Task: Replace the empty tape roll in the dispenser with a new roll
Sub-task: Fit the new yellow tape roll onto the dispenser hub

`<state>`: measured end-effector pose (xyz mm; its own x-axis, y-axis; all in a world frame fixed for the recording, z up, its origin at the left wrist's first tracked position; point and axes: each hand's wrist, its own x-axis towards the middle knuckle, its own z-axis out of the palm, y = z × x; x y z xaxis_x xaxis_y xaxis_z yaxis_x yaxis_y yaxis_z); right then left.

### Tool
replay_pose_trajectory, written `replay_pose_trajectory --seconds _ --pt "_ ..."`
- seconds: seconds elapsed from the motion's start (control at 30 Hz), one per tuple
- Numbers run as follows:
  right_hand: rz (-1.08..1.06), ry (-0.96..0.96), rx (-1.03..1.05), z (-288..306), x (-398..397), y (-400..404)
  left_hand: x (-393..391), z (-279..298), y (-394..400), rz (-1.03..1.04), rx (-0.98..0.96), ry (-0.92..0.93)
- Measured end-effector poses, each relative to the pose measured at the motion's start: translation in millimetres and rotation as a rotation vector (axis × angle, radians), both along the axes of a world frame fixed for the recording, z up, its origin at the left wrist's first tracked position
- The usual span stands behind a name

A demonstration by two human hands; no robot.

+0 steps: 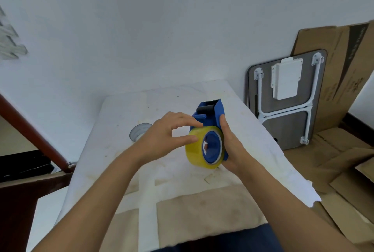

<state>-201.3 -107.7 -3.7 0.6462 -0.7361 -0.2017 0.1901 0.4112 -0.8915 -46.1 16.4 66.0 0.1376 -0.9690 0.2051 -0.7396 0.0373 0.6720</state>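
A blue tape dispenser point(211, 113) is held just above the white-covered table point(166, 99), its toothed cutter pointing away from me. A full yellowish tape roll point(195, 150) sits on the dispenser's blue hub point(213, 147). My right hand point(232, 146) grips the dispenser from its right side and underneath. My left hand point(168, 132) rests its thumb and fingers on the roll's top and left face. A grey, nearly bare tape core point(138, 131) lies on the table behind my left hand, partly hidden by it.
A folded grey table with white legs point(287, 97) leans against the wall at right, with flattened cardboard point(344, 73) behind and on the floor. A brown wooden rail point(34, 130) runs down the left. The table's cloth edge hangs at the right point(299, 181).
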Motion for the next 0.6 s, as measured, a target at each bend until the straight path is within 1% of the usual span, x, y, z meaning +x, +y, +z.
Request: replay_pose_trajectory --seconds 0.1,0.23,0.33,0.47,0.6 --pt "0.069 -0.006 -0.025 1.5 1.3 3.5 -5.8 -1.6 -1.5 -0.007 -0.043 0.083" --pt "0.08 -0.024 0.01 3.5 0.9 7.0 -9.0 -1.9 2.8 -0.029 -0.092 0.154" --pt "0.095 -0.041 0.045 2.5 -2.2 6.3 -6.4 -3.3 5.6 -0.027 -0.084 0.119" --pt "0.123 -0.039 0.024 5.5 -3.2 8.7 -9.4 -5.0 4.2 0.008 -0.145 0.01" --pt "0.156 -0.032 0.002 11.8 -4.1 12.1 -17.0 -3.5 2.9 0.021 -0.16 -0.014"
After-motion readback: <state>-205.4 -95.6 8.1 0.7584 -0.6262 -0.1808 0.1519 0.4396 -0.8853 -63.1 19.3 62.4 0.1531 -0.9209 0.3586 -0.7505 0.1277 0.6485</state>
